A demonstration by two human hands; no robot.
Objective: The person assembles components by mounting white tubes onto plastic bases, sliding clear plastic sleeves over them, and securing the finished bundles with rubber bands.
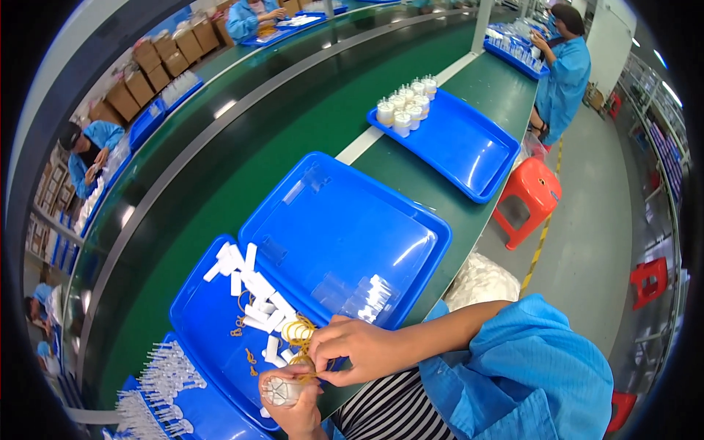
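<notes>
At the lower middle of the head view, your left hand (299, 416) is curled around a white cylinder (282, 391), its ribbed round end facing up; the palm and fingers hide most of its side. Just above and to the right, your right hand (363, 350) is closed to a pinch at the cylinder's edge, thumb and fingertips on yellow bands (298, 330). Some of these loops spill out beyond your fingers, but how many you grip, and how they run about the cylinder, is covered by your fingertips.

Just beyond your hands, white tubes (257, 284) lie heaped in a near tray (202, 312), overlapping so that several are partly buried. Your left hand and the cylinder block its closest corner. Farther out, a wide tray (352, 213) bears clear pieces (370, 297); glare and transparency blur their outlines. Beyond that, a far tray (469, 161) has white capped containers (403, 106) grouped at one end, on the green tabletop (381, 165).

Left of your hands, clear spiked parts (170, 374) tangle together, too fine to separate. Right of them, your own sleeve (543, 367) partly covers a pale bag (480, 282).
</notes>
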